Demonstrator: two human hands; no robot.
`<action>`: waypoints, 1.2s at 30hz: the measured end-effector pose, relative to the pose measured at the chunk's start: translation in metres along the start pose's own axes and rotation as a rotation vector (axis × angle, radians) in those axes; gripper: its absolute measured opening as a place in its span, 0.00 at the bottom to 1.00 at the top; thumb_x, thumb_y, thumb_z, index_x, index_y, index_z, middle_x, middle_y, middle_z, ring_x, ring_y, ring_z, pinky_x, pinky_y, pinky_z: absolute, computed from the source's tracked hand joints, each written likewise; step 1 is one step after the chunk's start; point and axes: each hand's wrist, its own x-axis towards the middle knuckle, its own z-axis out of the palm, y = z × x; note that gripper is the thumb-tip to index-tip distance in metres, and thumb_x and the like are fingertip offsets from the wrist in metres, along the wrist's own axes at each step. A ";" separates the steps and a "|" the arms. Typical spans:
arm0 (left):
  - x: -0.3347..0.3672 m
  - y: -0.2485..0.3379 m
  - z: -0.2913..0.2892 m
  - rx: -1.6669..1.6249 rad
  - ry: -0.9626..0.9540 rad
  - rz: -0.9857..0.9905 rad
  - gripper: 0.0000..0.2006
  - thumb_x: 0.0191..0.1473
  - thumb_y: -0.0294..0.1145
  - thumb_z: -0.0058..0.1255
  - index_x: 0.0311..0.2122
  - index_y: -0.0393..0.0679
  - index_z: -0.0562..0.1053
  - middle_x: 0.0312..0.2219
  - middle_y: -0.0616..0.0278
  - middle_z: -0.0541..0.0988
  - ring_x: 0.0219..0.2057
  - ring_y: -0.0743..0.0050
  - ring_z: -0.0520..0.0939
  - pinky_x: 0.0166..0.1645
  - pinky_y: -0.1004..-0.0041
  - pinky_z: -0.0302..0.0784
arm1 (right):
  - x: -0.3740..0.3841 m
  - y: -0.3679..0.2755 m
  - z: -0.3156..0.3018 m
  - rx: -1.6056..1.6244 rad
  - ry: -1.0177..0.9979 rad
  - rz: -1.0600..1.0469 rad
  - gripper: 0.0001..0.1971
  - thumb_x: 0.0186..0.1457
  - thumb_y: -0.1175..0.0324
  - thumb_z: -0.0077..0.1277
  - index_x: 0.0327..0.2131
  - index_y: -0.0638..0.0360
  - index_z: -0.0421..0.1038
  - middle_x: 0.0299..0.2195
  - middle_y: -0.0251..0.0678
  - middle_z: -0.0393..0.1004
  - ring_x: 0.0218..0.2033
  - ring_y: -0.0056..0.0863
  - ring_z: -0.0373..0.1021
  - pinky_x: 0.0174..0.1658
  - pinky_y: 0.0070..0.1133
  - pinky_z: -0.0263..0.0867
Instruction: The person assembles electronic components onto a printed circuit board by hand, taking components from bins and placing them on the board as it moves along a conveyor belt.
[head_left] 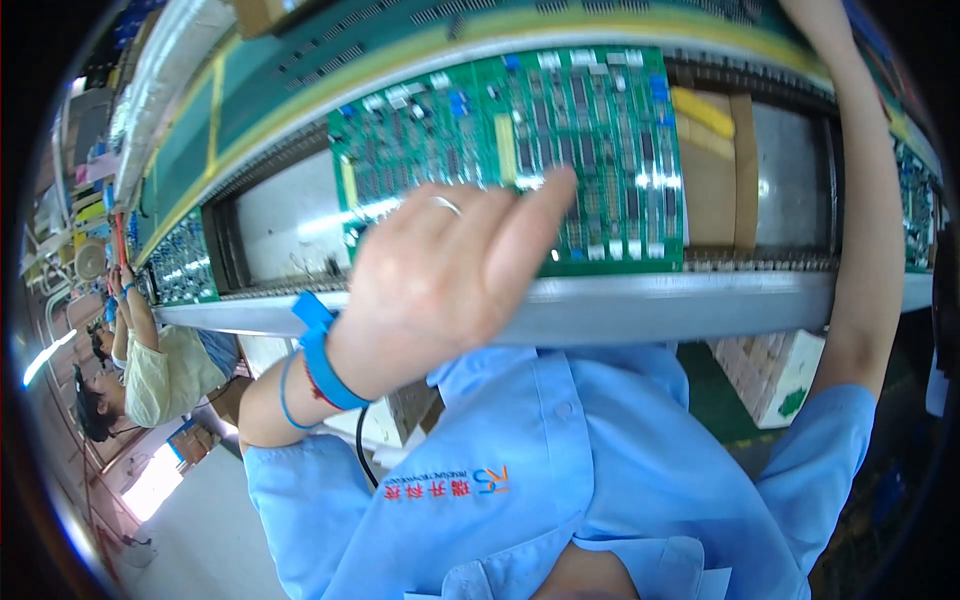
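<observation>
My left hand point(440, 260) is over the lower part of a green circuit board point(620, 170) crowded with small chips and connectors. Its thumb stretches out to the right, apart from the bent fingers, whose tips are hidden behind the hand. Whether those fingertips touch the board I cannot tell. A ring is on one finger and a blue wrist strap point(325, 360) circles the wrist. The board lies across metal rails, with a pale strip point(505, 148) and blue parts on it. My right forearm point(865, 230) reaches up past the board's right side; its hand is outside the picture.
A metal rail edge point(690, 310) runs in front of me. More boards stand on the line at left point(183, 262) and far right point(912, 205). Cardboard point(705, 195) with a yellow piece point(703, 112) lies right of the board. Another person point(165, 375) works at left.
</observation>
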 end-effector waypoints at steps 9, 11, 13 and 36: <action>0.006 0.013 -0.014 0.111 -0.140 -0.044 0.21 0.44 0.26 0.54 0.47 0.36 0.72 0.27 0.62 0.74 0.27 0.69 0.76 0.31 0.72 0.72 | 0.015 0.039 0.048 0.074 0.074 -0.149 0.08 0.58 0.66 0.51 0.38 0.57 0.70 0.32 0.45 0.75 0.37 0.47 0.72 0.39 0.34 0.67; 0.008 -0.001 -0.023 -0.015 -0.083 -0.126 0.24 0.41 0.29 0.61 0.47 0.40 0.73 0.29 0.61 0.75 0.31 0.64 0.77 0.34 0.68 0.73 | 0.018 0.036 0.043 0.141 0.026 -0.093 0.08 0.58 0.67 0.51 0.39 0.57 0.69 0.31 0.44 0.75 0.35 0.46 0.73 0.37 0.32 0.67; 0.017 -0.044 -0.031 -0.158 0.007 -0.193 0.22 0.35 0.30 0.67 0.40 0.42 0.75 0.32 0.59 0.76 0.35 0.56 0.78 0.38 0.67 0.72 | 0.018 0.039 0.035 0.137 -0.014 -0.012 0.08 0.58 0.67 0.51 0.39 0.58 0.69 0.31 0.43 0.76 0.35 0.44 0.74 0.37 0.32 0.67; 0.069 -0.269 0.014 0.249 0.177 -0.700 0.25 0.49 0.46 0.61 0.47 0.40 0.74 0.33 0.52 0.83 0.36 0.59 0.84 0.42 0.66 0.77 | -0.060 -0.088 -0.061 1.108 -0.553 0.000 0.19 0.55 0.68 0.58 0.50 0.57 0.72 0.34 0.29 0.79 0.27 0.06 0.68 0.24 0.07 0.59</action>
